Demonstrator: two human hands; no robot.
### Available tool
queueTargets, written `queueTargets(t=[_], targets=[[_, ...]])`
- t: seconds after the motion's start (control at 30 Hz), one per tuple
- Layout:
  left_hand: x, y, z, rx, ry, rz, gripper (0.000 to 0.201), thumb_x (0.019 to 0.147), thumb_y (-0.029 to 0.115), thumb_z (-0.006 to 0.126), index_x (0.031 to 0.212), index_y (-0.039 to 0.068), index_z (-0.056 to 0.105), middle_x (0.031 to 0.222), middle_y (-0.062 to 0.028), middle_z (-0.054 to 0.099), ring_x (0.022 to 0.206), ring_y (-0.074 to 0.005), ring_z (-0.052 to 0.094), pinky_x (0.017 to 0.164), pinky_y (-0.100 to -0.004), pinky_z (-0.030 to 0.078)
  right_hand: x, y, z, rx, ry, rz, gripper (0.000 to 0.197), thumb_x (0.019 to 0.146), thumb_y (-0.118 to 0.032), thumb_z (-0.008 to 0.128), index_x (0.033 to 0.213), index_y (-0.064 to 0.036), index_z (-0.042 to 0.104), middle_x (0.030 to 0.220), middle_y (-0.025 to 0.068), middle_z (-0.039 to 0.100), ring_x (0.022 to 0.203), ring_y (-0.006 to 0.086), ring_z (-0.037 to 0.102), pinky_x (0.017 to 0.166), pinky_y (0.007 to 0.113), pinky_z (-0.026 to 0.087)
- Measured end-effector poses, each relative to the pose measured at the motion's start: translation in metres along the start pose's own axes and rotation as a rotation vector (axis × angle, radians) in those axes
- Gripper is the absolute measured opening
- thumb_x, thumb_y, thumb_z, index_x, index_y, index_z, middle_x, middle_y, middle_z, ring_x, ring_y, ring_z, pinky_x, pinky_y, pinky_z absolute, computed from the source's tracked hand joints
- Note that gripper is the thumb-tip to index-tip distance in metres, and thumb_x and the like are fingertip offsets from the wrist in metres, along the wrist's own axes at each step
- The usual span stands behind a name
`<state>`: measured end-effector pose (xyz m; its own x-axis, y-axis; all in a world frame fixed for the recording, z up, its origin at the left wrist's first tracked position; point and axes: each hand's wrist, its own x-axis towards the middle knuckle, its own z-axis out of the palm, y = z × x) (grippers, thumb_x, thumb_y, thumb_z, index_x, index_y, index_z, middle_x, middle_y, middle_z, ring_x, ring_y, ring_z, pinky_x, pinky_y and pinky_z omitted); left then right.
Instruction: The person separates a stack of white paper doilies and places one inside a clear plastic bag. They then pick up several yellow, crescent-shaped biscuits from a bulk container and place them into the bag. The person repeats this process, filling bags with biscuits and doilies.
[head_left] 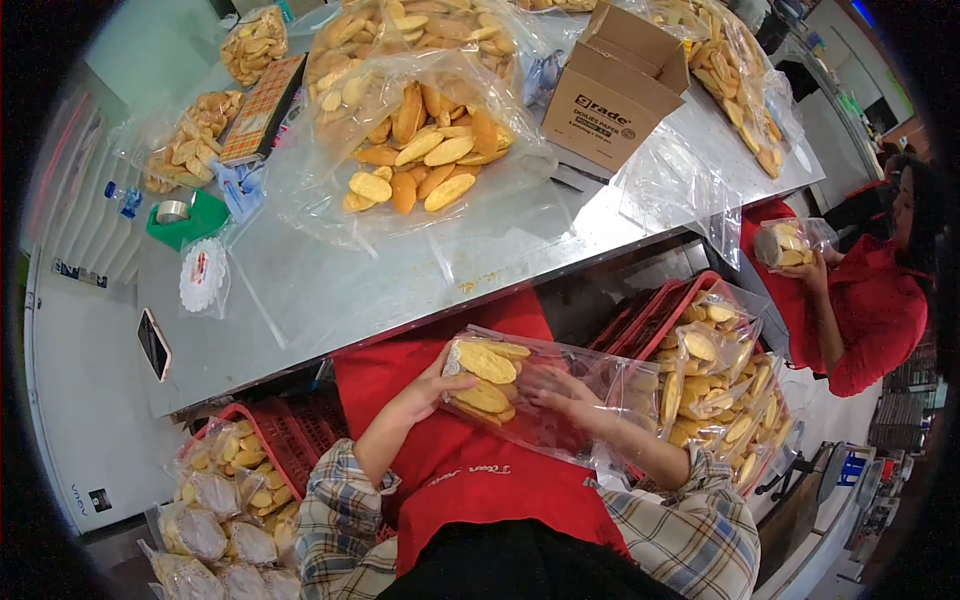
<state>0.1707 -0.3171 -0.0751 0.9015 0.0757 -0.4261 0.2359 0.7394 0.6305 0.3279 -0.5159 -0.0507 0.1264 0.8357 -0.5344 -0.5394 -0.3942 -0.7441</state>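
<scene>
My left hand (432, 390) is closed around the filled end of a clear plastic bag (485, 378) in front of my red apron. Flat, oval yellow biscuits (487, 362) lie stacked in that end, with a white lacy paper edge showing beside them. The bag's loose, unfilled part stretches to the right. Through its clear film I see my right hand (568, 392), fingers stretched apart toward the biscuits; whether it is inside the bag or behind it, I cannot tell. On the metal table ahead, a large open bag (430, 150) spills more oval biscuits.
Red crates with bagged biscuits stand at my right (715, 390) and left (235, 490). The metal table (400, 290) holds a cardboard box (615, 90), green tape dispenser (188, 218), bagged doilies (203, 275) and phone (155, 343). At right, a co-worker in red holds a biscuit bag (790, 243).
</scene>
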Motion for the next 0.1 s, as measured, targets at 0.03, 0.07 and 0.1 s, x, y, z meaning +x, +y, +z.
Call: queueTargets(t=[0.03,0.07,0.1], targets=[[-0.0004,-0.0014,-0.0012,0.009,-0.005,0.006,0.082,0.07,0.012,0.067,0.135,0.014,0.016,0.131,-0.0061,0.032,0.122,-0.0195,0.03,0.099,-0.0319,0.025,0.0011,0.0024,-0.001,0.077,-0.023,-0.048,0.051,0.087,-0.007,0.046,0.131,-0.0039,0.02,0.135,0.0136,0.028,0.121,0.0221,0.034,0.099,0.031,0.03],[-0.0013,0.0009,0.0012,0.021,-0.011,0.012,0.083,0.07,0.013,0.067,0.135,0.014,0.015,0.131,-0.006,0.032,0.122,-0.0195,0.029,0.1,-0.0319,0.025,0.0028,0.0042,-0.0023,0.154,-0.047,-0.099,0.052,0.087,-0.009,0.046,0.132,-0.0044,0.019,0.136,0.0137,0.027,0.122,0.0224,0.032,0.1,0.032,0.029],[-0.0025,0.0037,0.0045,0.033,-0.016,0.018,0.084,0.07,0.013,0.067,0.136,0.015,0.014,0.131,-0.0058,0.031,0.123,-0.0195,0.028,0.1,-0.032,0.024,0.0044,0.0057,-0.0036,0.232,-0.071,-0.149,0.054,0.087,-0.01,0.047,0.133,-0.005,0.018,0.136,0.0139,0.026,0.124,0.0227,0.03,0.101,0.032,0.027]])
